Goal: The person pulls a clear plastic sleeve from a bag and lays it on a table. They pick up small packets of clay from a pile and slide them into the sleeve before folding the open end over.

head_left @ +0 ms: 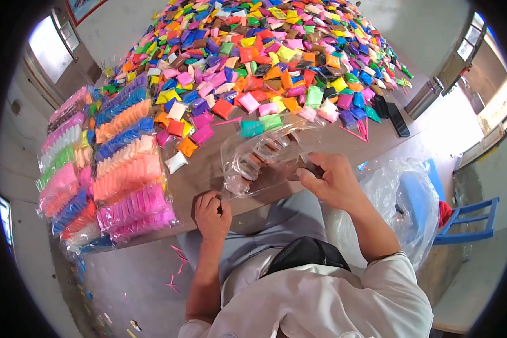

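A clear plastic bag (262, 160) lies on the brown table (203, 169) in front of me, with several small brown and white packets inside. My left hand (212, 214) is closed on the bag's near left corner at the table's front edge. My right hand (329, 180) pinches the bag's right edge, fingers curled over the plastic. A green packet (252, 128) and a light green one (271, 121) lie just beyond the bag.
A huge heap of small coloured packets (265, 50) covers the far table. Filled bags of sorted packets (112, 163) are stacked at the left. Pink sticks (357, 132) and a dark phone (399, 119) lie at the right. A large clear sack (403, 208) and blue chair (470, 219) stand right of me.
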The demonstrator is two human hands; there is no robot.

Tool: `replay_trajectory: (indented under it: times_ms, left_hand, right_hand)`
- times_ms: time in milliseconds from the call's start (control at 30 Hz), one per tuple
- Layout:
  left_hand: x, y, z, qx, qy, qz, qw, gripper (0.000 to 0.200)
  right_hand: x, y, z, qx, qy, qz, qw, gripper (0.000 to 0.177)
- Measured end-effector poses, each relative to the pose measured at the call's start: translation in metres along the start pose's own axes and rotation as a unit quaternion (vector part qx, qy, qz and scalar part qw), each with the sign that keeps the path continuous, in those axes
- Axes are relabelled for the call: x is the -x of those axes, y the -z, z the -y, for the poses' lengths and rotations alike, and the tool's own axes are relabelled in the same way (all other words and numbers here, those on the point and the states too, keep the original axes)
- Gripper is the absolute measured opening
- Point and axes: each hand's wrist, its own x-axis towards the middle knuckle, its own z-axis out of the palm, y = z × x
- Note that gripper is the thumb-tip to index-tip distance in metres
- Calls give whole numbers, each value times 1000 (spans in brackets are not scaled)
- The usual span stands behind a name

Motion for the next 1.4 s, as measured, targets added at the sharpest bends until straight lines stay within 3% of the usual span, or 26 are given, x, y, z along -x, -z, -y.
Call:
replay_trajectory:
  times_ms: [133, 333, 433, 533, 633, 933, 1167, 1233, 1400]
  left_hand:
    - [1, 0, 0, -2, 9, 11, 1000, 8]
    - [2, 1, 2, 10, 9, 12, 1000, 7]
    - [1, 1, -1, 11, 8, 8, 1000, 7]
    - [-1, 0, 0, 10, 3, 6, 1000, 7]
    - [1, 1, 1, 12, 8, 10, 1000, 7]
    - [0, 0, -1, 16, 2, 1, 1000, 6]
    - [1, 0, 1, 19, 6, 6, 1000, 7]
    - [2, 0, 1, 21, 4, 5, 1000, 6]
    - [1, 1, 0, 20, 6, 6, 1000, 7]
  right_hand:
    - [-15, -21, -26, 93, 14, -4, 996, 23]
    - [-43, -40, -29, 95, 57, -10, 994, 27]
    - [-52, -36, -19, 158, 13, 32, 987, 28]
    - [-58, -54, -33, 166, 63, 22, 984, 28]
    - [-61, -62, -36, 176, 48, 38, 982, 29]
    - [-69, -55, -48, 195, 34, -16, 980, 24]
    - [-68, -85, -50, 210, 230, -98, 945, 14]
    - [-71, -85, -50, 204, 263, -94, 938, 14]
    - [-81, -80, -49, 292, 156, 60, 942, 18]
